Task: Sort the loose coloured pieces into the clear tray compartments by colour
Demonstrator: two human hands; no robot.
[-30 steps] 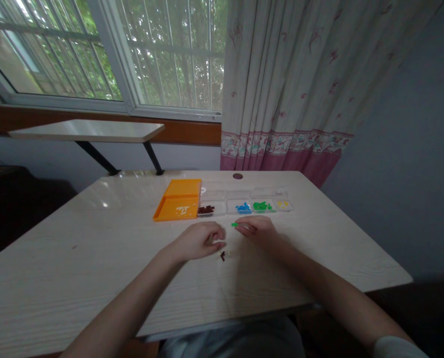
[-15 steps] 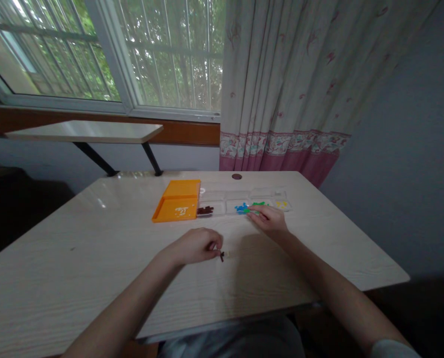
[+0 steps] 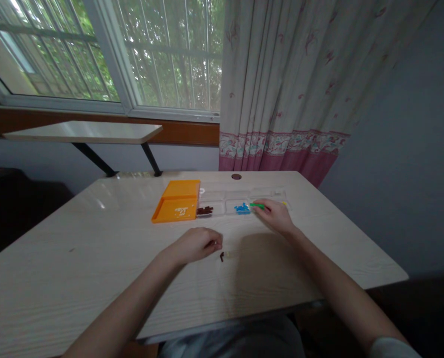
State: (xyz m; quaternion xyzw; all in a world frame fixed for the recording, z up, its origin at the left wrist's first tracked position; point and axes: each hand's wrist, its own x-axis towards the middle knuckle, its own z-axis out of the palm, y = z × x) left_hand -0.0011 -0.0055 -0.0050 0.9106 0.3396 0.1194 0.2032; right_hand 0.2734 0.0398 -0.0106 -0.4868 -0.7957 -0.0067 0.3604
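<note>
My right hand (image 3: 276,216) reaches over the clear compartment tray (image 3: 222,196) at the far middle of the table. Its fingertips pinch a small green piece (image 3: 257,205) above the compartment to the right of the blue pieces (image 3: 241,209). My left hand (image 3: 195,245) rests on the table with its fingers curled loosely. A small brown piece (image 3: 222,256) and a pale piece lie on the table just right of it. Brown pieces (image 3: 205,211) fill the tray's left compartment.
An orange box (image 3: 178,201) with white bits in it lies open left of the clear tray. A round hole (image 3: 236,176) sits near the table's far edge. Behind stand a window, a curtain and a small shelf (image 3: 83,133).
My right hand has carried the green piece from the table near my left hand out to the tray. My left hand has drawn back slightly from the brown piece.
</note>
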